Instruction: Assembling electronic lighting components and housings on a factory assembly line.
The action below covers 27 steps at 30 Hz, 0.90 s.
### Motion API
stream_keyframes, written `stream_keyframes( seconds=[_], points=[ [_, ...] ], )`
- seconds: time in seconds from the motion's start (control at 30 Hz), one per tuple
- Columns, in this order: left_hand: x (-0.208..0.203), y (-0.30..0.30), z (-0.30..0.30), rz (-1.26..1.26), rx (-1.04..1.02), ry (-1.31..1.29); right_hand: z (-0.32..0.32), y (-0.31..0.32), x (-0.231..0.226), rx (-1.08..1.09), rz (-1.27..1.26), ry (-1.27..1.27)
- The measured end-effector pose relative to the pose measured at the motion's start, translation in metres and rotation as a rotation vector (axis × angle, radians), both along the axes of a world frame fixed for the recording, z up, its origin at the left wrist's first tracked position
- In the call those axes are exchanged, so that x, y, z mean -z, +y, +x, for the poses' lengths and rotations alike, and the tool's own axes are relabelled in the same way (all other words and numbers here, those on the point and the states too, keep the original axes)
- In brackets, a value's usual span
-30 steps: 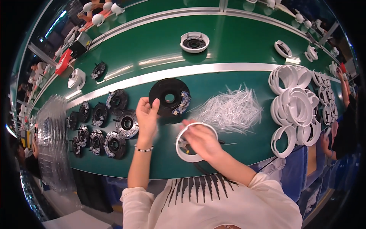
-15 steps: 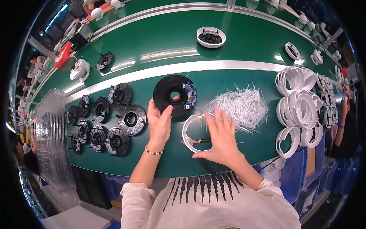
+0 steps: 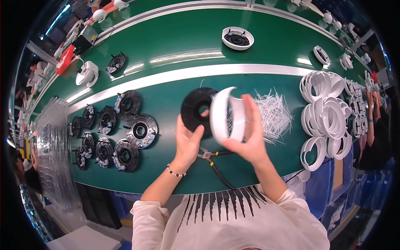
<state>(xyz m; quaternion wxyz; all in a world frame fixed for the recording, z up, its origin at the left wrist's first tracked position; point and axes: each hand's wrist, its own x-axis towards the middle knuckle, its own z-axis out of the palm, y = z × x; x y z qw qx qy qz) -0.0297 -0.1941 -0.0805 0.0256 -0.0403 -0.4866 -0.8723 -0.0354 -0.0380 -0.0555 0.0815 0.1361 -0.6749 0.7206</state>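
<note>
My left hand (image 3: 187, 139) grips a round black plastic disc (image 3: 192, 109) with a hole in its middle. A blue circuit board sits on that disc, mostly hidden now by a white plastic ring (image 3: 221, 114). That ring is tilted on edge in my right hand (image 3: 250, 137), its fingers wrapped round the far side and the thumb at the bottom. Disc and ring overlap in the view; I cannot tell whether they touch. Below them, cutting pliers (image 3: 214, 160) with black and yellow handles lie on the green bench. White cut strips (image 3: 273, 116) are heaped behind my right hand.
Several black discs with circuit boards (image 3: 139, 131) stand at the left, near a stack of clear plastic trays (image 3: 54, 154). White rings (image 3: 327, 118) are piled at the right. Beyond a pale rail, a green conveyor (image 3: 179, 35) carries a white ring with a black disc inside (image 3: 237, 38).
My right hand has closed on the white ring and lifted it off the bench, uncovering the pliers. The black disc in my left hand has moved right, toward the ring.
</note>
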Motion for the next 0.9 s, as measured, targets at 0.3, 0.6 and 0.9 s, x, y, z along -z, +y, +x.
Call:
stream_keyframes(
  seconds=[0.3, 0.6, 0.9],
  points=[
    [-0.003, -0.022, -0.006, 0.613, 0.508, -0.405, 0.003, -0.008, -0.002, -0.165, 0.427, 0.069],
    [-0.013, -0.016, -0.002, 0.599, 0.406, -0.454, 0.004, -0.007, -0.008, -0.168, 0.315, -0.029],
    [-0.019, -0.004, 0.005, 0.451, 0.274, -0.215, 0.015, -0.029, -0.019, -0.021, 0.637, 0.322]
  ],
)
